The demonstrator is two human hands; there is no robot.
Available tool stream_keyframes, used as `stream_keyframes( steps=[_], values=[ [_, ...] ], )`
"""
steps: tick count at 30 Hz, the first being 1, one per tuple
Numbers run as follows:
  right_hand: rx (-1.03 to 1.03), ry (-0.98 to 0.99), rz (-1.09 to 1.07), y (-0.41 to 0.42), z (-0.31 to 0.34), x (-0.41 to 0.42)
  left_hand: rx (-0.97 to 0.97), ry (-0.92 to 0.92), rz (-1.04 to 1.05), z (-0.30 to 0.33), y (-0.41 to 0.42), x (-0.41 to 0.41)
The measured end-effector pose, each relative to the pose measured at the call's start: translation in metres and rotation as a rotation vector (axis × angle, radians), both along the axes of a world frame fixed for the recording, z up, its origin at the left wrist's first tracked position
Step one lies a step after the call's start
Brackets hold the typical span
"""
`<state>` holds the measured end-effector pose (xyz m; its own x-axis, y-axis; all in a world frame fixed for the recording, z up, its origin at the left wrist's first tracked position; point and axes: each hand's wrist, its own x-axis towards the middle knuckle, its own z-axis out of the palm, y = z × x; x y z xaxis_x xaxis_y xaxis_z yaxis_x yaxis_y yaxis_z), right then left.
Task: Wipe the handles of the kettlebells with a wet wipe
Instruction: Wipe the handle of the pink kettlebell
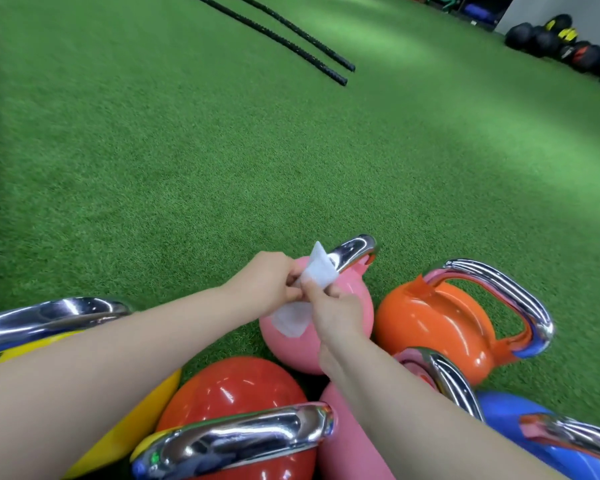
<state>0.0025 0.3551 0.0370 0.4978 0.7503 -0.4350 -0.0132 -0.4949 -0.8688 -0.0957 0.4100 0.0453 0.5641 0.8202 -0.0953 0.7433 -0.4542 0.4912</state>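
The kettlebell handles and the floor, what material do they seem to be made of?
The kettlebell handles look like chrome-plated or polished metal: mirror-bright, with sharp reflections. The floor looks like artificial turf: an even green with a short, grainy pile. Neither can be confirmed by sight alone.

single head-worn wide-angle view, looking forward and down from above. close over both forearms and clustered kettlebells (440,320) at bottom edge; green turf (222,150) stretching away to ropes (291,32) and far wall.
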Motion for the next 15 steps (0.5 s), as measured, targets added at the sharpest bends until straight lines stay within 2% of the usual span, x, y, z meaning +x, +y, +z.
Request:
stream_keyframes(
  steps=[6,9,11,13,15],
  values=[
    [-0.041,0.041,0.118,-0.009,0.001,0.0,-0.129,0.002,0.041,-0.017,-0.009,-0.008],
    [0.009,0.107,-0.027,0.003,0.006,0.01,-0.123,-0.087,-0.003,0.005,0.001,-0.004],
    [0.019,0.226,-0.157,0.02,0.007,0.022,-0.093,-0.166,-0.026,0.018,0.008,0.001],
    [0.012,0.364,-0.207,0.032,0.012,0.031,-0.027,-0.126,-0.036,0.025,0.012,0.008],
    [-0.015,0.332,-0.171,0.035,0.008,0.035,0.0,-0.061,-0.034,0.024,0.013,0.01]
  ],
)
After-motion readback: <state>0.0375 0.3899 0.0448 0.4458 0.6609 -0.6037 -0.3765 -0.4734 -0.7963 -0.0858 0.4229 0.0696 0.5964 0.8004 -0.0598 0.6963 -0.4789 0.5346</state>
